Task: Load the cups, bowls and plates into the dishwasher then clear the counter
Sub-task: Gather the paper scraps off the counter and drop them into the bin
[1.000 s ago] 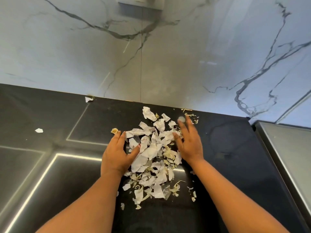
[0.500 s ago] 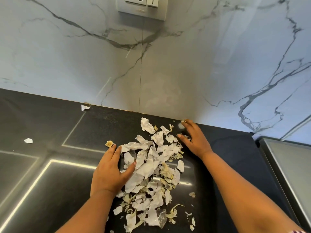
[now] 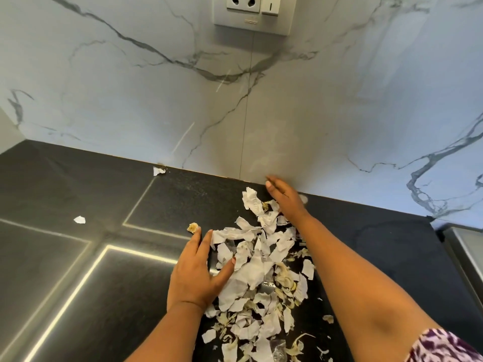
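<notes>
A heap of torn white paper scraps and pale peelings [image 3: 257, 273] lies on the black counter [image 3: 78, 283]. My left hand [image 3: 194, 270] lies flat on the counter against the heap's left side, fingers straight, thumb resting on the paper. My right hand [image 3: 285, 197] reaches along the heap's far right edge close to the wall, fingers extended and slightly blurred. Neither hand holds anything. No cups, bowls, plates or dishwasher are in sight.
Stray bits lie apart from the heap: a yellowish crumb [image 3: 193, 227], a paper scrap [image 3: 79, 220] at left and another [image 3: 158, 171] by the marble wall [image 3: 130, 100]. A socket and switch plate [image 3: 252, 14] is above. A steel surface [image 3: 467, 252] borders the right.
My right hand slid farther back, up to the wall at the heap's far edge. My left hand stayed pressed at the heap's left side. The view tilted upward, showing more of the socket.
</notes>
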